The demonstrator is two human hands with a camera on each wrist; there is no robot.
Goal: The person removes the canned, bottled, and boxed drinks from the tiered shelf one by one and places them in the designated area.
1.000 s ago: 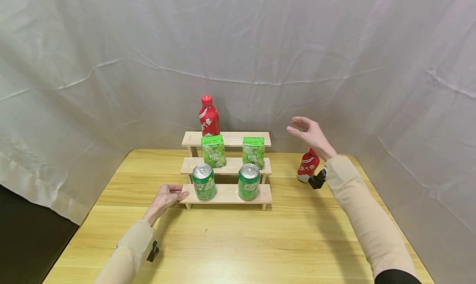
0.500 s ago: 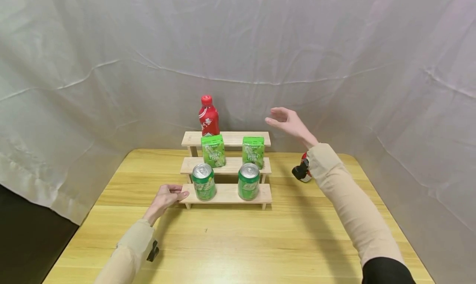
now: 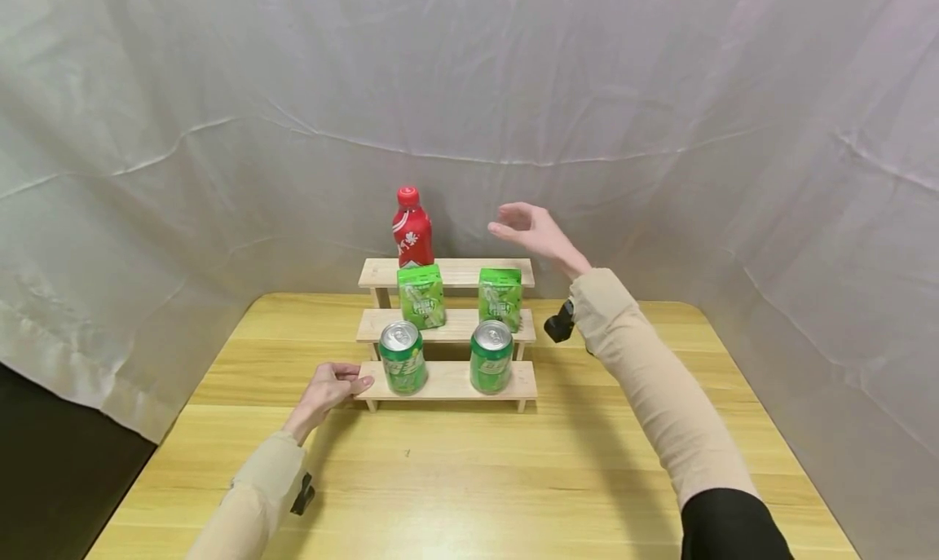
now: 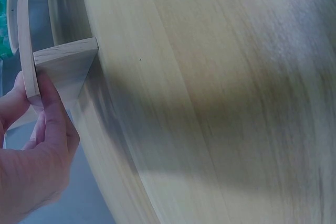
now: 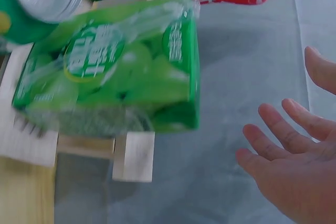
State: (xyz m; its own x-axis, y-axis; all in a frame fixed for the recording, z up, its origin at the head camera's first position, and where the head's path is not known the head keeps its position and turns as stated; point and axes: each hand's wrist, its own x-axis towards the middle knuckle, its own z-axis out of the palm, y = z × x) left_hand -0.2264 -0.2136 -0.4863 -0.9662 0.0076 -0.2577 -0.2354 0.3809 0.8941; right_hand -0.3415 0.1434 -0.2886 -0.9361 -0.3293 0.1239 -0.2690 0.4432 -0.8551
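A three-tier wooden display stand (image 3: 447, 385) stands on the table. My left hand (image 3: 328, 390) pinches the left end of its lowest board; the left wrist view shows thumb and fingers (image 4: 55, 114) on either side of the board's edge. My right hand (image 3: 537, 232), fingers relaxed and holding nothing, hovers above the right end of the top tier. On that tier's left stands a red bottle (image 3: 414, 234). Two green drink cartons (image 3: 421, 299) stand on the middle tier, and two green cans (image 3: 403, 364) on the lowest. The right wrist view shows the right-hand carton (image 5: 110, 66) close up.
Around the stand spreads the wooden table (image 3: 455, 478). A pale grey curtain (image 3: 469, 95) hangs behind and at both sides. My right forearm (image 3: 653, 372) crosses above the table's right part and hides the spot where a second red bottle showed earlier.
My right hand has moved left, from above the table's right side to over the top tier's right end. The second red bottle has become hidden behind the forearm. My left hand stays put.
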